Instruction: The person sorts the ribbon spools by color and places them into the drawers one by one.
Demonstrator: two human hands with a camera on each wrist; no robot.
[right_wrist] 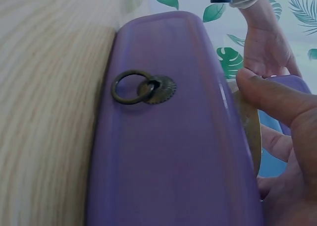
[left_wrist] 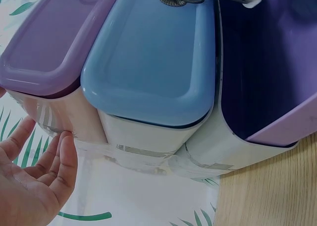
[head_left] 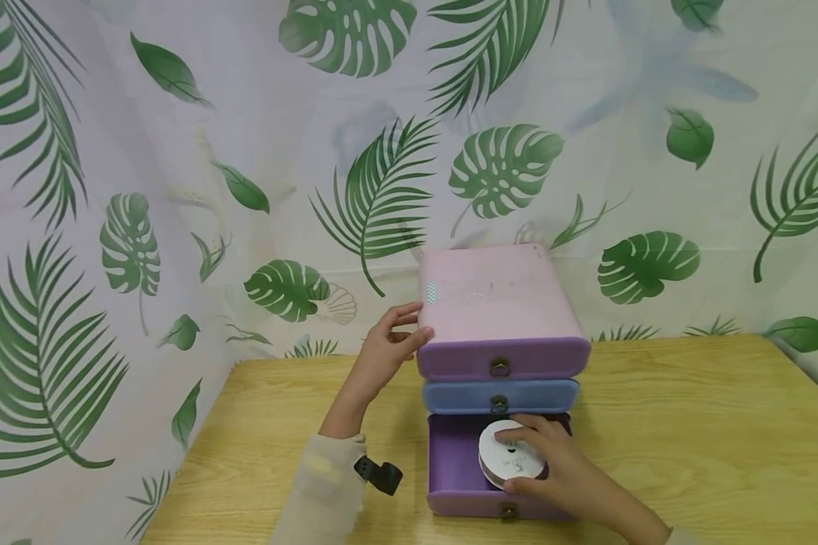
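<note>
A small three-tier chest (head_left: 491,288) has a pale pink top, with its bottom purple drawer (head_left: 453,458) pulled out. My right hand (head_left: 576,473) grips a white ribbon spool (head_left: 492,463), thumb near the drawer's front rim and fingers over the disc. The spool tilts within the drawer's opening; its brownish edge shows behind the drawer front in the right wrist view. My left hand (head_left: 382,350) rests against the chest's upper left side, its thumb at the front corner. In the left wrist view, its fingers (left_wrist: 67,161) touch the pale side wall with a loose bend.
The upper purple drawer (head_left: 463,362) and blue drawer (head_left: 460,397) are closed. Each drawer front carries a dark metal ring pull (right_wrist: 131,87). The chest stands on a wood-grain table (head_left: 688,424), in front of a leaf-patterned cloth (head_left: 395,98). A black strap (head_left: 380,475) hangs at the left wrist.
</note>
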